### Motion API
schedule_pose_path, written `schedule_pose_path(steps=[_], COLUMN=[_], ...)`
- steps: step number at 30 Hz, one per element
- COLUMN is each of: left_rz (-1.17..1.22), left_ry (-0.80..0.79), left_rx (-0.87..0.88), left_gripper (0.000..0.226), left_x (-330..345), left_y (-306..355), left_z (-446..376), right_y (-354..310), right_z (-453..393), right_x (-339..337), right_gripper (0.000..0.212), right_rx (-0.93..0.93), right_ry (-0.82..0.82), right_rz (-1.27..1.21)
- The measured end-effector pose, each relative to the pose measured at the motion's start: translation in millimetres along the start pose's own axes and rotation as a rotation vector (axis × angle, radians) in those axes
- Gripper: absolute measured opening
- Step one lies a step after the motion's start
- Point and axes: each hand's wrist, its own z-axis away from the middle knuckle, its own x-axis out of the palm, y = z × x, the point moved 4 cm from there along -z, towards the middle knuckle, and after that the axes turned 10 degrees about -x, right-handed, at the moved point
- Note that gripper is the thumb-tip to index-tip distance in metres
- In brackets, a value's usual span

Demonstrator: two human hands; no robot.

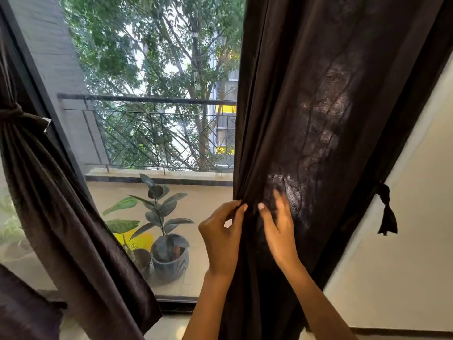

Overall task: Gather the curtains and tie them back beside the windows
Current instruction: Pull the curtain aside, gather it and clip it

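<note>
A dark brown right curtain (pixel 318 94) hangs loose over the right side of the window. My left hand (pixel 220 239) pinches its left edge between thumb and fingers. My right hand (pixel 278 229) lies just to the right, fingers spread and pressed against the folds, slightly blurred. A dark tie-back strip (pixel 387 212) hangs knotted at the curtain's right edge, beside the wall. At the far left, the left curtain (pixel 61 204) is gathered and bound with a tie (pixel 12 112).
The glass window (pixel 147 143) shows a balcony with a metal railing (pixel 159 133) and two potted plants (pixel 166 241). A cream wall (pixel 404 266) stands on the right. A dark cloth corner (pixel 22 315) fills the bottom left.
</note>
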Motion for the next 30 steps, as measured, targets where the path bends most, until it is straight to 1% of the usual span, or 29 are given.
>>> schedule_pose_path(steps=[2,3,4,5,7,8,9,10,11,12,13,14,15,16,18,22,24,25,27,28,29,30], left_rz=[0.022,0.028,0.031,0.031,0.020,0.009,-0.010,-0.036,-0.070,-0.103,-0.129,-0.137,-0.132,-0.121,-0.092,-0.033,-0.011,-0.002,0.004,-0.001,-0.008,-0.013], left_ry=[-0.034,-0.049,-0.058,-0.059,-0.035,-0.013,0.017,0.043,0.056,0.055,0.042,0.021,0.004,-0.003,-0.011,-0.025,-0.009,-0.006,-0.010,-0.020,-0.029,-0.033], left_rx=[-0.028,-0.037,-0.040,-0.040,-0.028,-0.017,-0.007,0.004,0.029,0.073,0.123,0.158,0.172,0.176,0.156,0.045,-0.017,-0.036,-0.037,-0.024,-0.009,0.004], left_gripper=[0.027,0.027,0.027,0.026,0.024,0.022,0.022,0.024,0.025,0.024,0.019,0.014,0.015,0.019,0.021,0.020,0.017,0.015,0.014,0.015,0.017,0.019], left_x=[0.6,1.1,1.3,1.0,0.1,-0.4,-0.7,-0.7,0.1,1.9,3.9,5.9,7.5,8.6,8.1,4.9,3.2,2.9,2.7,2.9,3.5,4.2], left_y=[1.4,1.2,0.7,-0.3,-1.9,-3.0,-3.4,-3.9,-4.2,-4.2,-4.7,-4.9,-5.0,-6.1,-7.5,-8.4,-12.1,-13.5,-14.0,-12.9,-10.9,-8.6], left_z=[0.4,0.4,0.2,-0.4,-1.0,-1.3,-1.6,-1.7,-1.8,-1.2,0.4,2.6,4.7,6.0,6.7,-0.7,-5.3,-6.5,-6.5,-5.4,-4.0,-2.5], right_y=[10.4,15.0,16.0,13.9,5.1,-1.4,-8.1,-13.6,-20.8,-26.0,-30.7,-34.1,-36.1,-36.1,-31.7,-22.1,-22.0,-20.8,-16.9,-14.0,-9.8,-4.4], right_z=[-9.2,-12.8,-16.3,-19.1,-20.6,-18.5,-14.6,-8.9,-0.8,8.1,16.2,21.0,23.0,22.6,20.8,22.5,23.3,21.6,14.3,10.5,6.7,2.6], right_x=[0.1,1.4,2.4,3.1,-0.5,-4.3,-8.5,-12.2,-13.2,-10.2,-5.1,0.5,5.8,10.0,15.5,19.2,16.4,12.5,0.0,-5.7,-9.4,-9.7], right_gripper=[0.081,0.083,0.077,0.066,0.048,0.040,0.032,0.026,0.021,0.016,0.013,0.011,0.010,0.011,0.015,0.026,0.034,0.035,0.037,0.048,0.067,0.085], right_rx=[0.140,0.184,0.214,0.226,0.188,0.129,0.061,-0.016,-0.117,-0.230,-0.331,-0.398,-0.427,-0.427,-0.417,-0.460,-0.487,-0.469,-0.369,-0.299,-0.218,-0.132], right_ry=[0.034,0.011,-0.018,-0.029,0.035,0.120,0.225,0.327,0.391,0.413,0.401,0.370,0.334,0.302,0.234,0.034,-0.028,-0.012,0.140,0.219,0.253,0.242], right_rz=[-0.158,-0.238,-0.318,-0.396,-0.469,-0.434,-0.331,-0.179,-0.037,0.069,0.141,0.185,0.207,0.206,0.188,0.173,0.160,0.150,0.152,0.156,0.139,0.077])
